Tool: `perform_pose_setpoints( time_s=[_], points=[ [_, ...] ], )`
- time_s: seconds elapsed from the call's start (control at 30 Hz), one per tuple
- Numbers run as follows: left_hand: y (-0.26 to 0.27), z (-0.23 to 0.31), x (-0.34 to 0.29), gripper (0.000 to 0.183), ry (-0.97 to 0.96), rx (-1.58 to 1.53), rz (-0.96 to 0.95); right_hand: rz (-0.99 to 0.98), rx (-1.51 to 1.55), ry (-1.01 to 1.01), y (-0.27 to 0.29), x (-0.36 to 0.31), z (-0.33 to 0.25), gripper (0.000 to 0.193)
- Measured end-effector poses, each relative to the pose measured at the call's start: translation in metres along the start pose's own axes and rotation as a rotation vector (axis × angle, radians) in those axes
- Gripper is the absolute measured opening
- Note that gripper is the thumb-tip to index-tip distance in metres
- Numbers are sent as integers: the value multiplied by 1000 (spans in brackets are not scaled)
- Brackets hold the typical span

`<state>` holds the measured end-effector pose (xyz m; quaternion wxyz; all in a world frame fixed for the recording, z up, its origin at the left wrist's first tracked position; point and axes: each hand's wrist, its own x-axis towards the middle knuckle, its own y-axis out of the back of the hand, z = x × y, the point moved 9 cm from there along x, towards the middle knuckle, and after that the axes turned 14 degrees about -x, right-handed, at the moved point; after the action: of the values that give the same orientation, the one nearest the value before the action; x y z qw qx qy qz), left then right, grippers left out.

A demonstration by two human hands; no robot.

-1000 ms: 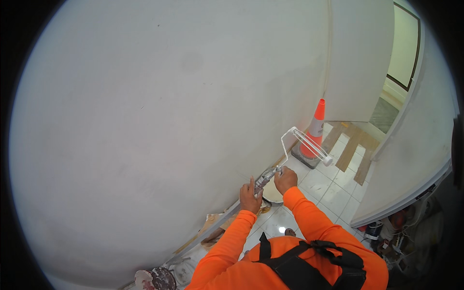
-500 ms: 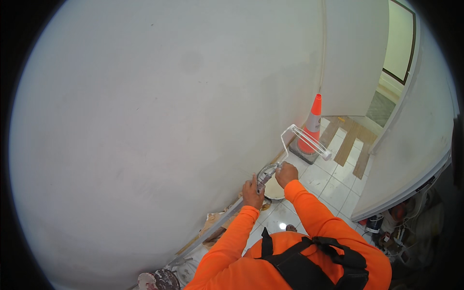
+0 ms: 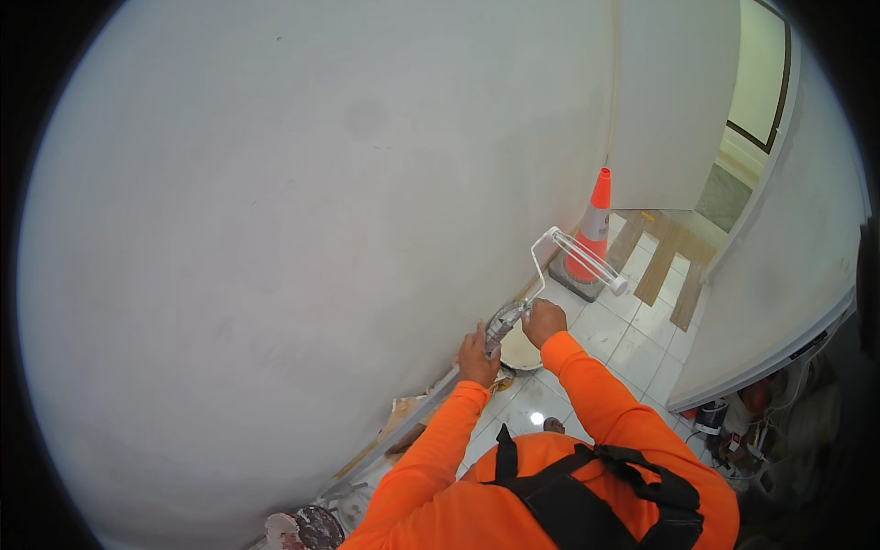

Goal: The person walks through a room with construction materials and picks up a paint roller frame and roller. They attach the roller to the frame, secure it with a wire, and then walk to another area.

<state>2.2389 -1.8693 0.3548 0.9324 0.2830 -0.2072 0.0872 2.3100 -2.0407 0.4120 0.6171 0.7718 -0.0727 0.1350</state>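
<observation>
Head view: against the frame one second earlier, both hands keep the same grip on a paint roller frame (image 3: 587, 261); hands, frame and cone all sit slightly farther from the view's near edge. Left hand (image 3: 478, 359): fingers curled partway round the grey, smeared handle, one pointing up along it. Right hand (image 3: 544, 324): fingers closed on the handle's far end; the exact contact is hidden. The frame extends beyond the hands to the far right, in front of an orange traffic cone (image 3: 597, 223). A dark mark on the cone's pale band is too small to read. Materials: bent white rod and open wire cage on the frame; matt, faintly scuffed pale wall (image 3: 302, 229) at left; glossy white floor tiles (image 3: 607, 332) at right. A round tub (image 3: 523, 368) with cream contents stands just beyond the hands.
</observation>
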Motion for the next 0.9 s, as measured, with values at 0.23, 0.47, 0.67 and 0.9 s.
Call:
perform_pose_setpoints(
  time_s=[0.23,0.47,0.67,0.9],
  points=[
    [6,-3,7,91,99,-83,50,-48,458,-72,-29,1,41,25],
    [20,1,8,91,90,-117,-10,-312,1013,-327,-17,-5,33,27],
    [24,0,5,92,49,-108,4,-127,684,-49,-21,-8,28,23],
    [27,0,3,93,124,-105,-22,-44,650,-63,-12,-12,20,24]
  ],
)
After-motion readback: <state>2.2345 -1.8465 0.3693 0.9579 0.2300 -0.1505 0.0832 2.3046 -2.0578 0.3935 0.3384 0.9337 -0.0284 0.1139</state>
